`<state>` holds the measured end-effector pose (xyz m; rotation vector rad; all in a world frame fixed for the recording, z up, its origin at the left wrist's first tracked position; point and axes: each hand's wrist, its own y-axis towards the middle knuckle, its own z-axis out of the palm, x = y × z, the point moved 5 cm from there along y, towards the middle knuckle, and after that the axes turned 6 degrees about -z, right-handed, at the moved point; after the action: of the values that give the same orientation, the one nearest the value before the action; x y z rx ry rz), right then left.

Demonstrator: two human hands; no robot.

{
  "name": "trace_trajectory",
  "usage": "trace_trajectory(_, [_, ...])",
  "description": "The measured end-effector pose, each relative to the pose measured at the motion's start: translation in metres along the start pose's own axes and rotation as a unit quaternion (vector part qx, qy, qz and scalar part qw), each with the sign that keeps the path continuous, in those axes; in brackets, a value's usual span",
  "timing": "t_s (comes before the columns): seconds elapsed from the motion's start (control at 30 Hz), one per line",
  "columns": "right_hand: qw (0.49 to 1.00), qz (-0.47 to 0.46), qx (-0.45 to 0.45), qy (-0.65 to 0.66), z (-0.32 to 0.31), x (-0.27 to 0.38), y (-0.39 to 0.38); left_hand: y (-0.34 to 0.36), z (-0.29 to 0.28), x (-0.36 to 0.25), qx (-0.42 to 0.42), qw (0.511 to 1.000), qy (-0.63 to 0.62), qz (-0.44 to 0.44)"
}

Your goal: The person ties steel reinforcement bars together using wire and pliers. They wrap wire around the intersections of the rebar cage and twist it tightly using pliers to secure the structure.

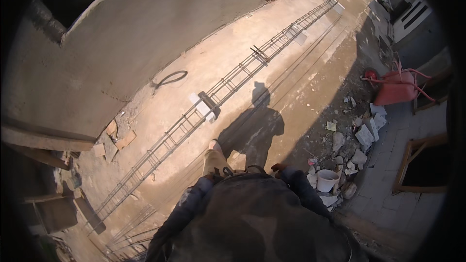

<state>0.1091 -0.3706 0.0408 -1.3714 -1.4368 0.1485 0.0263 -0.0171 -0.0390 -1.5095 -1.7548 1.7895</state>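
The cage (260, 55) is dark grey, its bars making a ladder pattern. The ground (218, 53) is sandy tan, the wall (160, 14) grey-brown. The wheelbarrow (395, 90) is red, the bucket (327, 180) white, the rubble (365, 137) grey and off-white. The shirt (252, 213) is dark brown, faintly blotched.

Sunlit ground (208, 63) — pale block (201, 106) under rebar cage (228, 85), dark loop (185, 73), broken slabs (110, 148) — stone rubble (338, 141).

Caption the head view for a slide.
Long, ladder-like grey steel rebar cage stretches diagonally across pale-brown sunlit ground, the wearer's dark shadow beside it, red wheelbarrow at right.
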Motion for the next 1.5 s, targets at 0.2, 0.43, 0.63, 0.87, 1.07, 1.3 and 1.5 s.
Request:
trace_trajectory(0.2, [0.988, -0.01, 0.085, -0.128, -0.019, 0.003, 0.086, 0.116, -0.1, -0.031, 0.045, 0.998, 0.029, 0.039])
trace_trajectory(0.43, [0.997, -0.058, 0.041, 0.036, -0.16, 0.099, 0.128, 0.134, -0.207, -0.107, 0.008, 0.994, -0.098, 0.048])
trace_trajectory(0.63, [0.987, -0.074, 0.128, -0.056, -0.292, 0.096, 0.234, 0.255, -0.295, -0.134, 0.06, 0.984, -0.164, 0.036])
trace_trajectory(0.87, [0.995, -0.06, 0.064, 0.038, -0.408, 0.061, 0.265, 0.287, -0.404, -0.344, 0.014, 0.997, 0.05, -0.06])
trace_trajectory(1.07, [0.989, -0.03, -0.012, 0.145, -0.46, 0.05, 0.29, 0.332, -0.474, -0.476, 0.104, 0.994, 0.011, -0.012])
trace_trajectory(1.3, [0.897, 0.044, -0.161, 0.408, -0.479, 0.027, 0.361, 0.386, -0.544, -0.644, 0.05, 0.934, 0.354, 0.017])
trace_trajectory(1.5, [0.85, 0.15, -0.241, 0.443, -0.548, 0.071, 0.411, 0.531, -0.628, -0.663, 0.233, 0.896, 0.375, 0.056])
